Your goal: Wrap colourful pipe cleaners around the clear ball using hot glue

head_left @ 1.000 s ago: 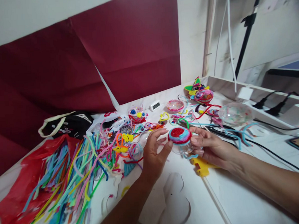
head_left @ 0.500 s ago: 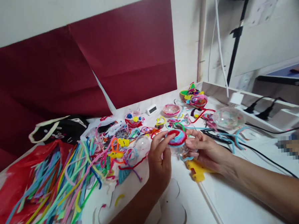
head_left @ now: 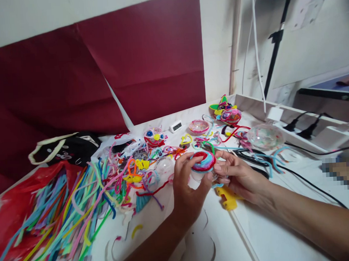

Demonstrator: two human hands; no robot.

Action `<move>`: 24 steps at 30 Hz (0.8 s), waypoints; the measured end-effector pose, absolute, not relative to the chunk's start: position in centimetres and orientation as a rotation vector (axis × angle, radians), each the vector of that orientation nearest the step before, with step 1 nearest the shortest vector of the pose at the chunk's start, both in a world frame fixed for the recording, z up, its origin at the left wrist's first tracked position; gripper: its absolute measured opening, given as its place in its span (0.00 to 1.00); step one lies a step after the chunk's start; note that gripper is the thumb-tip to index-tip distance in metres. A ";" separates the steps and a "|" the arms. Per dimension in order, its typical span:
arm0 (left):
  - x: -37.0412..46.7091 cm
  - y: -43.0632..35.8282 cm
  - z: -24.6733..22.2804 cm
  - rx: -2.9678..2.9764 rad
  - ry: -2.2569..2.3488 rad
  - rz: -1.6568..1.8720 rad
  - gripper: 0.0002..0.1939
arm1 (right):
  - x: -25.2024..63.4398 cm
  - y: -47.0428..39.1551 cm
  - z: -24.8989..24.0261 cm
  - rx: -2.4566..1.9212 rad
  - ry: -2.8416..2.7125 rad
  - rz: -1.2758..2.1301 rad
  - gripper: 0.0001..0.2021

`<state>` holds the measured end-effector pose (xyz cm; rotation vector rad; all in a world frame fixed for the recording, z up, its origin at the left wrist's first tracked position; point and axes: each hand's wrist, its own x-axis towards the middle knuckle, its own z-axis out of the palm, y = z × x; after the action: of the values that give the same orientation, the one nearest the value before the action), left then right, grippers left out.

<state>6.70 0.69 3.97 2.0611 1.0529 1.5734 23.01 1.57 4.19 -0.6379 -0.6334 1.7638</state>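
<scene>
Both hands point(head_left: 188, 190) point(head_left: 243, 177) hold a coiled piece point(head_left: 206, 166) (red and blue), pipe cleaners point(head_left: 70, 214) spilling from a red bag point(head_left: 14, 205).

There are two hands point(head_left: 188, 193), one held fuzzy circle point(head_left: 204, 164), one white clock point(head_left: 176, 126) and one pink bowl point(head_left: 199, 131) near the back edge of the surface point(head_left: 276, 230), one yellow glue gun point(head_left: 229, 200), one red bag point(head_left: 12, 219), one black bag point(head_left: 74, 150), two black plugs point(head_left: 308, 129), and too many fuzzy sticks point(head_left: 79, 207) to count.

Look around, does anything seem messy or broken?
Yes: fuzzy sticks spill from the red bag onto the table. Behind, the dark red wall covering has a pale gap, perhaps a tear or open seam.
</scene>
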 end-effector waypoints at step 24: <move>6.5 0.7 3.5 1.844 1.008 1.451 0.26 | 22.7 1.1 3.8 -0.631 -0.738 1.800 0.29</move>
<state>6.46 0.71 3.54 1.8444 1.0079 1.4510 22.70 1.05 3.85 -0.6309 -0.7378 1.7997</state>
